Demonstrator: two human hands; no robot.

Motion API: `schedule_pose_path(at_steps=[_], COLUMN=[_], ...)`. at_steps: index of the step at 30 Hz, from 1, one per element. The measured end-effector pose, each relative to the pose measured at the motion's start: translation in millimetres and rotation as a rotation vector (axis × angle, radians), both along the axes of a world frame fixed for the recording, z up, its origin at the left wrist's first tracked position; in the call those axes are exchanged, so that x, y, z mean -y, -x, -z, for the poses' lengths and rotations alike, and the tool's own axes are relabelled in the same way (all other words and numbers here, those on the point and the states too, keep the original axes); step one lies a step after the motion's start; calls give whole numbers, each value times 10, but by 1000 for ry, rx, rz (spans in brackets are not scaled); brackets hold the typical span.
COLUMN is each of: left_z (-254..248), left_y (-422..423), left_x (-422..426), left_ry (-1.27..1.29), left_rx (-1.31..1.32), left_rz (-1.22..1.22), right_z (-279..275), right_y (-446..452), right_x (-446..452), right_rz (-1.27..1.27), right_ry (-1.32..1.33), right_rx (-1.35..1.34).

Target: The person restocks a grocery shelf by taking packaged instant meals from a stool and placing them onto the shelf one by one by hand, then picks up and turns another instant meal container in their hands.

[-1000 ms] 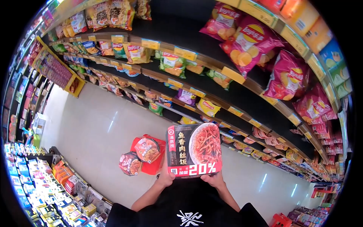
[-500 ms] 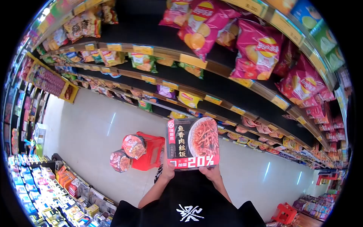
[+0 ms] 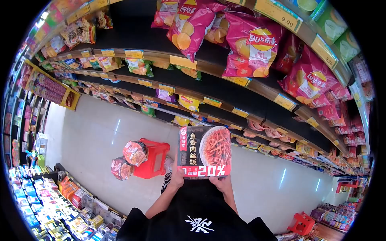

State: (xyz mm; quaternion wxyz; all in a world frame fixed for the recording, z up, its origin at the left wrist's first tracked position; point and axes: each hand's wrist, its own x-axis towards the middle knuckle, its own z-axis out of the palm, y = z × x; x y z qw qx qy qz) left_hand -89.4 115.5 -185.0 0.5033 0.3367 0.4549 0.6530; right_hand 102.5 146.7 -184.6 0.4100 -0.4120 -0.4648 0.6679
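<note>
Red printing covers the tops of two round bowls at the left, one bowl [image 3: 121, 169] and, toward its one o'clock, a second bowl [image 3: 135, 152]. They overlap in view at the nine o'clock side of a red stool [image 3: 155, 160]; how they are supported, I cannot tell.

Next comes the left hand [image 3: 176, 178]. Its thumb presses near the lower left corner of a box [image 3: 205, 150]; its other fingers are hidden, probably underneath. From this hand, the box lies between one and two o'clock. It is held up before the body, picture side toward the eyes, and looks almost square, so I cannot name a long axis.

The right hand [image 3: 222, 184] pinches the lower edge in the same manner, thumb in view, the other fingers hidden; from it, the box lies toward eleven o'clock. Both hands touch the box, so neither one is nearer.

Farther right, toward one o'clock from the box, are pink chip bags [image 3: 251, 48]. Toward four o'clock, well apart, is a red object [image 3: 301, 223], perhaps another stool.
</note>
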Motion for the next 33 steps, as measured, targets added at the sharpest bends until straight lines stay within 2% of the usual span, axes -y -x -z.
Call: schedule_pose_path(at_steps=[8,12,17,20,23,27,30,32,33], left_z=[99,79,53,53,67,145,59,80,153], left_y=[-189,-359,-737,-990,-1234,-1455,-1500,-1519,-1472], left_x=[-96,-169,-330,-462,-514,-514,-474,-485,-460], left_ry=[5,50,86,81,115,71,96,106,109], left_rx=[-130,-206,-121,-80,-51,-130,-100,-117,-64], left_rz=[185,273,298,333,363,301,293,228,292], right_z=[257,298,277,250,248,167,369,403,392], right_y=[-458,-700,-1115,-1308,-1630,-1709,-1788,-1756,-1711], right_x=[76,17,-125,-185,-186,-205,-116,-74,-66], right_rz=[22,51,-22,96,-11,156,89,93,133], right_ry=[-30,12,-52,-116,-4,-12,-9,51,52], right_rx=[160,94,222,142,196,35,164,123,98])
